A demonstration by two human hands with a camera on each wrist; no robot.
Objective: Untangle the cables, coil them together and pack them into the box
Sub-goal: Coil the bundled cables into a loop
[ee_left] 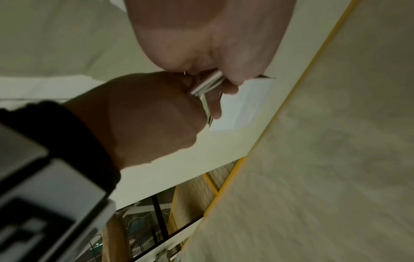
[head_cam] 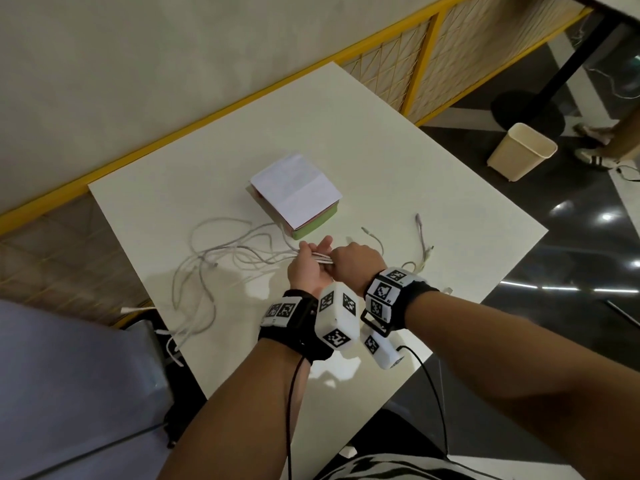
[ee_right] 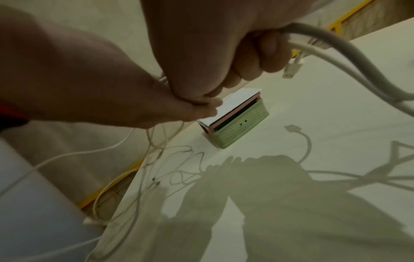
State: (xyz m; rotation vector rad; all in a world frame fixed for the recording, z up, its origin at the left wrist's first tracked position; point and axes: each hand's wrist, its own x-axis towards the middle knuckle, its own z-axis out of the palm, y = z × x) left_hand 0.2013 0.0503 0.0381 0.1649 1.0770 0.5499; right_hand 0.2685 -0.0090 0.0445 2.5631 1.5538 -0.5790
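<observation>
Several white cables (head_cam: 221, 258) sprawl over the white table (head_cam: 398, 168), their loops trailing left and off its left edge. My left hand (head_cam: 310, 263) and right hand (head_cam: 355, 259) meet above the table's middle, both gripping one bundle of cable strands (head_cam: 322, 259) stretched between them. The left wrist view shows the strands (ee_left: 207, 85) pinched in my left hand (ee_left: 215, 58). My right hand (ee_right: 224, 58) is a fist round thick cables (ee_right: 336, 51). The green box (head_cam: 313, 226) with a white lid (head_cam: 294, 188) stands just beyond the hands.
Loose cable ends with plugs (head_cam: 420, 225) lie right of the hands. A grey chair (head_cam: 86, 375) sits at the table's left corner, with cables hanging over it. A cream bin (head_cam: 521, 150) stands on the dark floor at right. A yellow-framed partition (head_cam: 433, 46) runs behind the table.
</observation>
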